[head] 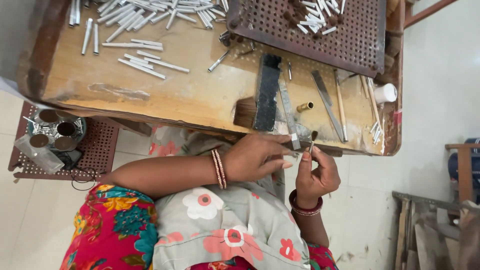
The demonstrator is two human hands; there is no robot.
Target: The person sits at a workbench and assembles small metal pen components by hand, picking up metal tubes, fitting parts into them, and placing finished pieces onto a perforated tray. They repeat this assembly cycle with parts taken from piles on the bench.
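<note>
Small brush with a thin pale handle and a dark bristle tuft [313, 140] stands nearly upright in my right hand [316, 175], pinched between thumb and fingertips with the other fingers curled in, just off the near edge of the worn wooden workbench [150, 95]. My left hand [255, 157] reaches across to meet it, fingers closed around a short dark piece with a pale end [292, 141]; I cannot tell exactly what that piece is, as the fingers cover most of it. Both hands sit close together, almost touching, above my lap.

As I judge it, the work is partway through. A loose heap of slim silvery-white tubes [145, 15] lies at the far left of the bench, with a few strays nearer; they look untouched. More of the same tubes [315, 17] rest on a rusty brown perforated metal tray [360, 45], among dark round bits, which may be finished or staged pieces, I cannot say which.

On the bench near my hands lie a wide flat brush with brown bristles and a black block handle [260, 100], a long grey metal file [327, 102], thin wooden sticks [341, 105], a small brass-coloured cylinder [305, 106] and a white plastic cup [386, 93] on its side. Below the bench, round metal tins [55, 132] sit on another perforated tray [100, 150].
</note>
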